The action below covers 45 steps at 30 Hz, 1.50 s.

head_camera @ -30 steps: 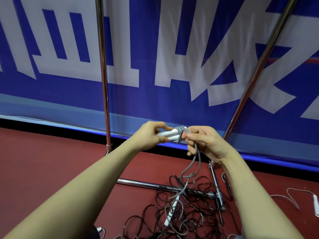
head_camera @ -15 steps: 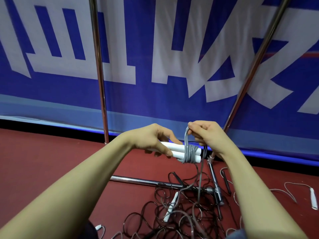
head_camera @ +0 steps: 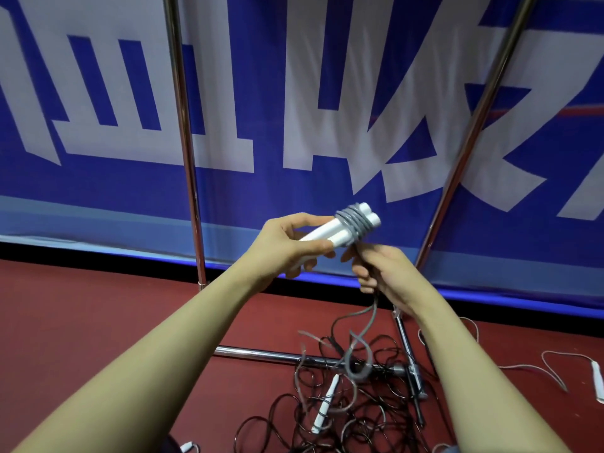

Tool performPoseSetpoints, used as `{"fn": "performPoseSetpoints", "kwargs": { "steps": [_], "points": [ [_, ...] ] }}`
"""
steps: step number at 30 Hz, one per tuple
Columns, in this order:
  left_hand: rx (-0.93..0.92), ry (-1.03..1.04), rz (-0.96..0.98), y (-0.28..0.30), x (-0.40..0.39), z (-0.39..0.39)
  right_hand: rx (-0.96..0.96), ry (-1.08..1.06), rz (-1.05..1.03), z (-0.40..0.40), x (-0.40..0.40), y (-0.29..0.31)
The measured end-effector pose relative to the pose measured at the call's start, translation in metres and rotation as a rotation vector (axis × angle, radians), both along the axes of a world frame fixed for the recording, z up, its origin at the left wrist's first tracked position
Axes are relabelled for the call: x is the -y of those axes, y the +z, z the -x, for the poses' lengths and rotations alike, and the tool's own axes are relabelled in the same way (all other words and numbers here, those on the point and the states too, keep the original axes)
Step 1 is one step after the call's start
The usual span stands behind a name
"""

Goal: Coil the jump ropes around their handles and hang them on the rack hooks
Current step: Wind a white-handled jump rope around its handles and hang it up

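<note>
— While the blue banner point(head_camera: 228, 197) with its big white lettering fills the whole background, what stands in front of it?

— Two chrome rack poles point(head_camera: 183, 125), one upright at left, one slanting at right, joined low down by a chrome base bar point(head_camera: 261, 354) lying across the dark red floor point(head_camera: 81, 322).

— And on the floor?

— A tangle of dark ropes point(head_camera: 353, 416) heaped over that bar, with a loose white handle point(head_camera: 324, 405) lying among them. Off at the right edge, another white handle point(head_camera: 598, 380) on a pale cord.

— Where's the rope being worked?

— Up in the air, in front of the banner's lower edge. The left hand point(head_camera: 287, 246) grips a pair of white handles point(head_camera: 340, 232) held side by side, tips angled up to the right.

— And the right hand point(head_camera: 389, 273)?

— Just beneath, fingers curled round the grey rope point(head_camera: 354, 220), which is wound in several turns near the handles' far ends and trails down to a loop above the pile.
</note>
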<state>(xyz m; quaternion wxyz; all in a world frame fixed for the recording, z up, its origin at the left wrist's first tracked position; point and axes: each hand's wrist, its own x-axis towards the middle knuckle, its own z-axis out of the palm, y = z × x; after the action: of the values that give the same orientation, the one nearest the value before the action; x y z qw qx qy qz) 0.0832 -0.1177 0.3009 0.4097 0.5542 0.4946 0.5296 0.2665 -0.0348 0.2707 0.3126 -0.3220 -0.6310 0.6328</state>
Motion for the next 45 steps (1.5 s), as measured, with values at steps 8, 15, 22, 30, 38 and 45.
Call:
{"fn": "performPoseSetpoints", "kwargs": {
  "steps": [8,15,22,30,38,45],
  "points": [
    [-0.106,0.197,-0.006,-0.014,-0.008,0.012,-0.004,0.242,0.033,0.000,0.009,0.005],
    [-0.345,0.254,-0.022,-0.030,-0.016,0.021,-0.008,0.305,0.007,0.007,0.014,0.007],
    [-0.583,0.170,0.004,-0.038,-0.022,0.027,0.012,0.333,-0.004,0.005,0.014,0.014],
    [-0.640,-0.040,0.091,-0.032,-0.015,0.023,-0.002,0.182,-0.046,-0.001,0.005,0.019],
    [-0.453,-0.322,0.146,-0.012,-0.003,0.011,0.155,-0.056,-0.282,-0.001,0.002,0.015],
    [-0.048,-0.170,0.034,-0.001,0.000,0.002,-0.118,-0.192,0.120,0.003,0.002,0.015]
  ]
}}
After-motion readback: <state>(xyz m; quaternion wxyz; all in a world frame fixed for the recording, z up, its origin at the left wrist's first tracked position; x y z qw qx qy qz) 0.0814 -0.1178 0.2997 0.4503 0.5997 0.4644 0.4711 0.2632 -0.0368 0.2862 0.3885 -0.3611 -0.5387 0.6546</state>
